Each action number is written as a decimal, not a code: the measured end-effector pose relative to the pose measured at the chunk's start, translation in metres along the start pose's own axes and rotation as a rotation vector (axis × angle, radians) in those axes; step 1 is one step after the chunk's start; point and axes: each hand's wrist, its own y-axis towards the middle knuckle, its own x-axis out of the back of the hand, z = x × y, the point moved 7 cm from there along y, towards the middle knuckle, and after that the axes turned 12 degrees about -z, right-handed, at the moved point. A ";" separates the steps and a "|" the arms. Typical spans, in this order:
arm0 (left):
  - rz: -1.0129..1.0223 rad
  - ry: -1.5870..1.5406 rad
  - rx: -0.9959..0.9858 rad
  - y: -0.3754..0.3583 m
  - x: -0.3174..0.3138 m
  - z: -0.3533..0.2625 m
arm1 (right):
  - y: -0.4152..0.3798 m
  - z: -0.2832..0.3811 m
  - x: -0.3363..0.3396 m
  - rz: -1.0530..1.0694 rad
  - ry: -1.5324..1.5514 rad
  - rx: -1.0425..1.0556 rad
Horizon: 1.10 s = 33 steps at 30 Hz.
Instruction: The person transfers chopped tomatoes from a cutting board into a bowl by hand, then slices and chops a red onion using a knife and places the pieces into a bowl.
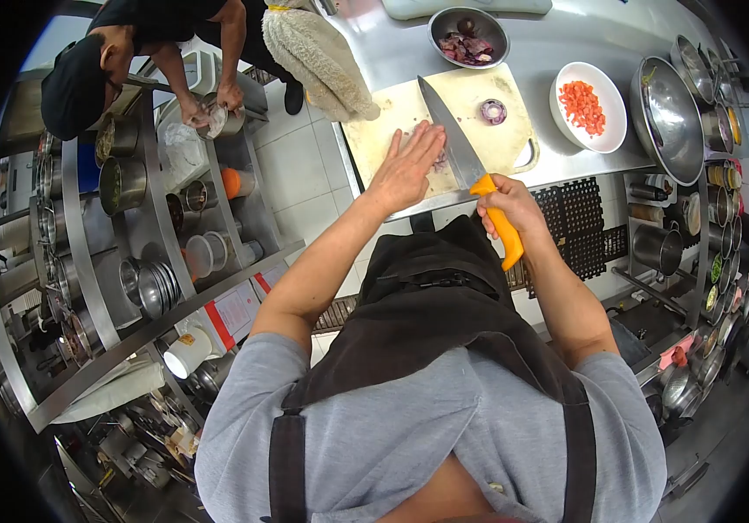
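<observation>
My right hand [514, 207] is wrapped round the orange handle of a chef's knife [454, 135]. Its long blade lies over the cutting board [374, 139], pointing away from me. Beside the blade, my left hand [411, 166] is stretched out flat over the board, fingers together and holding nothing visible. Small bits of chopped onion [440, 162] show between that hand and the blade; what lies under the palm is hidden. A cut piece of red onion [494, 112] rests on the board, right of the blade.
A metal bowl of onion skins [468, 50] stands behind the board. To the right are a white bowl of diced tomato [585, 105] and a large steel bowl [669, 118]. A towel [318, 61] touches the board's left corner. Another person [143, 52] works at the left shelves.
</observation>
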 end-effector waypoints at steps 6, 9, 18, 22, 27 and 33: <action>-0.189 -0.074 0.116 0.005 0.024 0.013 | -0.012 0.038 0.013 -0.270 -0.974 0.855; -0.312 -0.146 0.097 0.013 0.044 -0.013 | -0.004 0.036 0.023 -0.288 -1.163 0.934; 0.165 0.020 -0.305 0.036 -0.018 -0.065 | -0.009 0.034 0.037 -0.235 -1.211 0.985; 0.129 0.090 -0.308 0.037 -0.017 -0.034 | -0.031 0.024 0.070 -0.213 -1.248 1.037; 0.109 0.100 -0.117 0.029 -0.007 0.014 | -0.087 0.004 0.128 -0.248 -1.212 0.935; -0.301 -0.137 0.077 0.022 0.039 0.031 | -0.096 -0.032 0.131 -0.382 -1.111 0.829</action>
